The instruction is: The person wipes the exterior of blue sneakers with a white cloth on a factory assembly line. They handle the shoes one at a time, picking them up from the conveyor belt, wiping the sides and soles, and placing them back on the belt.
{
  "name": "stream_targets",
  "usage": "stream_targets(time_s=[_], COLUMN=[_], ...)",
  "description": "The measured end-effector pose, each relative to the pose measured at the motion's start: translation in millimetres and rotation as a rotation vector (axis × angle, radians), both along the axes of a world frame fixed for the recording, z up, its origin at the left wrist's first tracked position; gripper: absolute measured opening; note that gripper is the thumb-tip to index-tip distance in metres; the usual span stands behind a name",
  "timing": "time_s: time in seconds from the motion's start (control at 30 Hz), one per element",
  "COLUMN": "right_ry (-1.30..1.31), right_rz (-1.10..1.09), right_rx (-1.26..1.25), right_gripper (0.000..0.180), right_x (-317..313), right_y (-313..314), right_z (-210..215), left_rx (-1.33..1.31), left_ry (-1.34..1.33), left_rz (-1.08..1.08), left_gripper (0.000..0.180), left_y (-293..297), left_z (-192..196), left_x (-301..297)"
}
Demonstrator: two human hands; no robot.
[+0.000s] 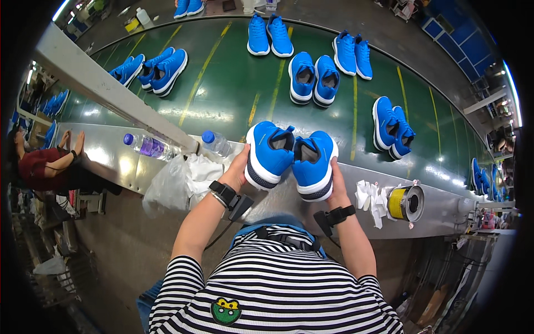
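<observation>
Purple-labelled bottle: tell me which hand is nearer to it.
Left. The left hand is right of the purple-labelled bottle, past the clear bottle, holding the left shoe; the right hand is farther right, on the right shoe.

A green belt [222, 100] marked with yellow lines [207, 72] spans the view, bordered on its near side by a shiny metal ledge [445, 220]. Left of centre, a clear bottle with a purple label [149, 146] is near a blue-capped bottle [219, 146], with a crumpled translucent bag [166, 186] and white paper [203, 172] just beside them. Toward the right, white scraps [371, 203] lie next to a yellow-banded tin [405, 203]. A pale beam [119, 92] slants across the upper left, a co-worker in dark red [41, 167] is at the far left, and a blue cabinet [453, 47] stands at upper right
</observation>
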State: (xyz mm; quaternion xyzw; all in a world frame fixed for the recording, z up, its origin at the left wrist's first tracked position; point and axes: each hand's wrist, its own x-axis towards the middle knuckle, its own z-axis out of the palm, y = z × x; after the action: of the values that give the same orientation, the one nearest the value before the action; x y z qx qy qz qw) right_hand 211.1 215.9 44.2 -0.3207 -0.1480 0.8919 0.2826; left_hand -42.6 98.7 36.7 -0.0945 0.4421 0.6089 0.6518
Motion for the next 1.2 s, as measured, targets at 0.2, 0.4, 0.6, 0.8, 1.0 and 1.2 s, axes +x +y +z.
stream_targets(time_s=[0.2, 0.4, 0.6, 0.8, 1.0, 1.2], right_ry=[0.096, 0.104, 0.118, 0.011, 0.075, 0.166], right_rz=[-0.017, -0.063, -0.065, -0.107, -0.236, -0.294], right_rx=[-0.102, -0.131, -0.194, -0.240, -0.453, -0.478], right_gripper=[0.054, 0.051, 0.050, 0.054, 0.056, 0.052], right_x=[-15.5, -21.7, -21.3, -20.5, -30.4, -47.8], right_y=[0.0, -3.1, -10.0, -15.7, 9.3, 23.2], right_z=[-8.4, 3.0, 16.1, 19.6, 38.1, 59.8], left_rx=[0.145, 0.189, 0.207, 0.093, 0.103, 0.216], left_ry=[-0.263, -0.326, -0.347, -0.325, -0.271, -0.342], left_rz=[0.049, 0.032, 0.024, 0.074, 0.224, 0.293], left_gripper=[0.055, 0.055, 0.048, 0.045, 0.048, 0.039], left_y=[5.2, 7.2, 6.0, 8.1, 36.1, 55.3], left_z=[-14.0, -13.0, -17.1, 20.5, 74.9, 85.3], left_x=[6.5, 18.9, 26.3, 51.2, 53.6, 42.5])
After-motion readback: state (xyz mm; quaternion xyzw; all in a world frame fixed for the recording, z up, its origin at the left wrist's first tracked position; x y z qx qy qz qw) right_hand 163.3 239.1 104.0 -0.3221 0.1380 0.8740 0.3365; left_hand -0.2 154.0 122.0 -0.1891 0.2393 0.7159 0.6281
